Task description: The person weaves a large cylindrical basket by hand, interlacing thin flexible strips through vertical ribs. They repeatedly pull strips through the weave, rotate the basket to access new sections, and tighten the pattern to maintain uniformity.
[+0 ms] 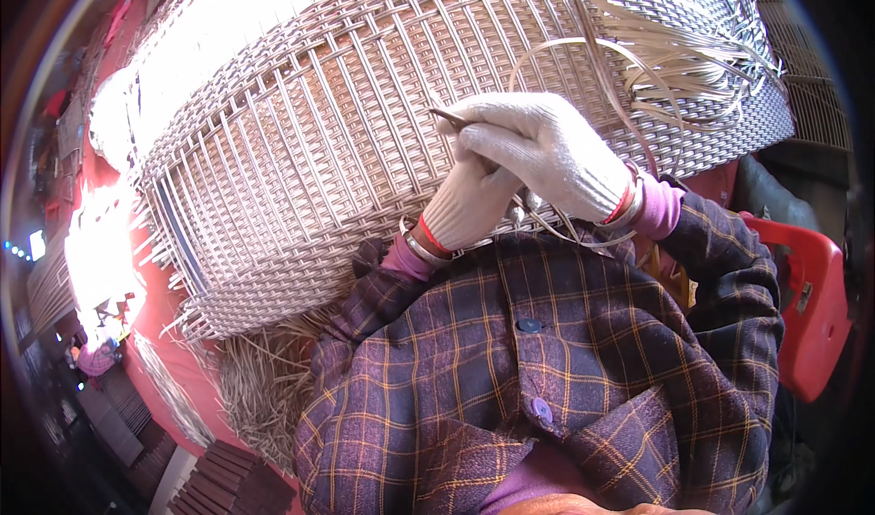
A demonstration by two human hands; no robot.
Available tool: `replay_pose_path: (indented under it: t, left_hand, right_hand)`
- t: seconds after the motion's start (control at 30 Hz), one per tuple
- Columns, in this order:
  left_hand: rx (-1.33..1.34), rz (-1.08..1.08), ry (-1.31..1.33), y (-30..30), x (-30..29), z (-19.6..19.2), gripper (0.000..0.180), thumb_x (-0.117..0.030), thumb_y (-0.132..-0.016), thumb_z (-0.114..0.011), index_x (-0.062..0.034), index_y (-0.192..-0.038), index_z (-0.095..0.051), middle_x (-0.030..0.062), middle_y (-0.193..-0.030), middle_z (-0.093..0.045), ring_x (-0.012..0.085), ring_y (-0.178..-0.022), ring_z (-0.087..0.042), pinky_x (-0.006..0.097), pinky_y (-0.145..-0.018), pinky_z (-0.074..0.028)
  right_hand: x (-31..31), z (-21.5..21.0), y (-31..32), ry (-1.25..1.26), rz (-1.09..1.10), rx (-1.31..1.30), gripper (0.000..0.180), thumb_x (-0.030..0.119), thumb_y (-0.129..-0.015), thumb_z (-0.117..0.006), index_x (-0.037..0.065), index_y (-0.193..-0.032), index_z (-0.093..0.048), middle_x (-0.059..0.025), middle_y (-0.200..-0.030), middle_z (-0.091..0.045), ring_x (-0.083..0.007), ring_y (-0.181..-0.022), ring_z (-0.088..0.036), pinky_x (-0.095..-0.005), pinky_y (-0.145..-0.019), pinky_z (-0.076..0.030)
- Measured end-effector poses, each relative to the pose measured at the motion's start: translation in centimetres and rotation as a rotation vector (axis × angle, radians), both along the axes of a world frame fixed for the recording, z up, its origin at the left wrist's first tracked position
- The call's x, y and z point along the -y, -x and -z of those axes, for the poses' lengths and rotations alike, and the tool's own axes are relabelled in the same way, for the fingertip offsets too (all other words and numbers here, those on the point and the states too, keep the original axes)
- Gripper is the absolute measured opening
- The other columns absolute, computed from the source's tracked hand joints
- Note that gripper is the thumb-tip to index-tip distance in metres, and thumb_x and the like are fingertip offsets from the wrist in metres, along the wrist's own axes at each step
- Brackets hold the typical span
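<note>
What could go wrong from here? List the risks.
1. The right hand pinches a thin tool against the weave of the basket; a slip could jab the left hand just beneath it.
2. Loose strips loop around the right wrist; they might snag or kink as the hands move.
3. Bare stake ends stick out at the basket's edge and could catch a sleeve.

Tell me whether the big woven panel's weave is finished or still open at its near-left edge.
Unfinished: the woven panel has bare strip ends sticking out loose along its near-left edge, not tucked in.
</note>
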State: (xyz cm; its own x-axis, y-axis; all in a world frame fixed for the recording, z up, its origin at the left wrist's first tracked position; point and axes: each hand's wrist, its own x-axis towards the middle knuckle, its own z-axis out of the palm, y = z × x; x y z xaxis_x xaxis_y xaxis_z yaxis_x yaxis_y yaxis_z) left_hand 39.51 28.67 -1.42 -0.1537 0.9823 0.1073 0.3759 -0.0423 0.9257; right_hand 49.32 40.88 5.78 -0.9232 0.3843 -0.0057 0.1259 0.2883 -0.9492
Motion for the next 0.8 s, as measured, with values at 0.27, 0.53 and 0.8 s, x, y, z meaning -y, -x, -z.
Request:
replay_pose_path:
  t: [0.27, 0.53, 0.8]
  left_hand:
    - [0.450, 0.009, 0.090, 4.5, 1.0, -2.8, 0.037, -0.025, -0.102, -0.075, 0.0043, -0.123, -0.074, 0.0136, -0.094, -0.080, 0.0134, -0.073, -0.076, 0.025, -0.060, -0.061]
    - [0.607, -0.363, -0.004, 4.2, 1.6, -4.0, 0.029, -0.013, -0.103, -0.073, 0.0061, -0.125, -0.073, 0.0136, -0.097, -0.079, 0.0116, -0.077, -0.074, 0.022, -0.063, -0.059]
    - [0.545, -0.355, 0.246, 3.3, 0.9, -4.2, 0.030, -0.004, -0.102, -0.070, 0.0050, -0.131, -0.072, 0.0102, -0.099, -0.079, 0.0087, -0.075, -0.069, 0.021, -0.064, -0.055]
  right_hand:
    - [-1.0, 0.5, -1.8, 0.057, 0.081, 0.133, 0.028, 0.023, -0.107, -0.059, 0.001, -0.110, -0.076, -0.0060, -0.081, -0.068, -0.0136, -0.073, -0.064, -0.0324, -0.070, -0.053]
    - [-1.3, 1.5, -2.4, 0.156, 0.025, 0.155, 0.030, 0.022, -0.109, -0.057, -0.003, -0.101, -0.073, -0.0035, -0.078, -0.066, -0.0109, -0.070, -0.061, -0.0289, -0.066, -0.052]
    - [-1.5, 2.9, -4.0, 0.379, -0.153, 0.136, 0.032, 0.018, -0.112, -0.050, -0.003, -0.109, -0.074, -0.0044, -0.073, -0.070, -0.0108, -0.065, -0.065, -0.0284, -0.063, -0.053]
